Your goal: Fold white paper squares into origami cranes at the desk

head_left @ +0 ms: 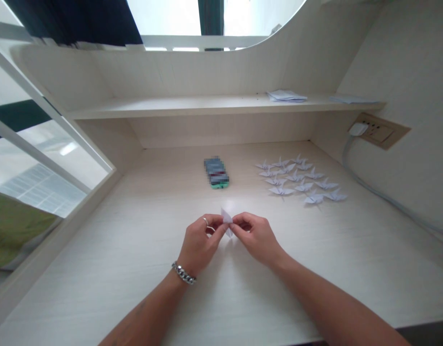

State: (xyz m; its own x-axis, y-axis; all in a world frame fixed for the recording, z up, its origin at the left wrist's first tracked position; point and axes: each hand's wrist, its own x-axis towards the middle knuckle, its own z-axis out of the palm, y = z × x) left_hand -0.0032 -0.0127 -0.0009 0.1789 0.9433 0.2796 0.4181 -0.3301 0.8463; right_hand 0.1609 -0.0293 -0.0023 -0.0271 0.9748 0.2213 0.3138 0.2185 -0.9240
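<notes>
A small piece of folded white paper (pixel 226 216) is pinched between my two hands, just above the desk. My left hand (pixel 202 241), with a ring and a chain bracelet, grips its left side between thumb and fingers. On the other side, my right hand (pixel 256 236) pinches the paper with thumb and forefinger. One pointed part of the paper rises above the fingertips, and another shows below them. The fingers hide its middle. To the right, several finished white paper cranes (pixel 296 177) stand in rows on the desk.
A phone (pixel 216 172), its screen blurred, lies beyond my hands on the pale desk (pixel 134 230). On the shelf (pixel 192 106) rests a stack of white paper (pixel 286 96). A charger (pixel 358 129) sits in the wall socket (pixel 382 130), its cable (pixel 380 193) running along the right wall.
</notes>
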